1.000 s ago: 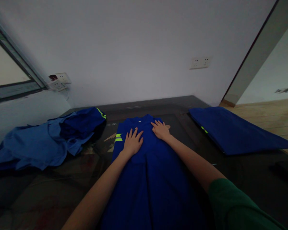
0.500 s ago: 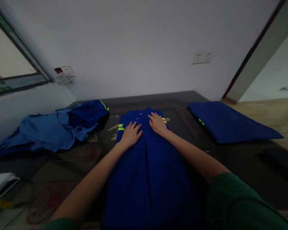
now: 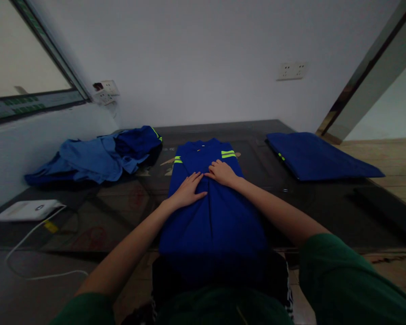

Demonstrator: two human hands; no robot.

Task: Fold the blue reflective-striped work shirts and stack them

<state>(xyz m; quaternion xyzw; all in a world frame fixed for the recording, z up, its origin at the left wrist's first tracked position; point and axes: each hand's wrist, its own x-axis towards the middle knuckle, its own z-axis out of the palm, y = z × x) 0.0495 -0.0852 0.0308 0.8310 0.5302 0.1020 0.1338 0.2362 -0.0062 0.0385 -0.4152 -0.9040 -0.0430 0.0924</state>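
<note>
A dark blue work jacket (image 3: 219, 212) with yellow-green sleeve stripes lies lengthwise before me, collar at the far end, its near part reaching past the table's front edge toward my lap. My left hand (image 3: 188, 192) rests flat on its middle, fingers stretched and thumb apart. Just right of it, my right hand (image 3: 222, 173) has its fingers bent and drawn together on the cloth, seemingly pinching it. The fingertips of both hands nearly meet, and creases run from them along the jacket.
On the dark table (image 3: 257, 180), a crumpled pile of blue clothes (image 3: 91, 155) lies left and a folded blue garment (image 3: 320, 155) right. A white power bank (image 3: 29, 211) with a cable sits front left. A dark flat object (image 3: 385, 212) is front right. A wall (image 3: 196, 67) stands behind.
My hands have come together and nearer to me along the jacket. The right fingers have gone from spread to bent. A right sleeve stripe shows more, and the view has shifted.
</note>
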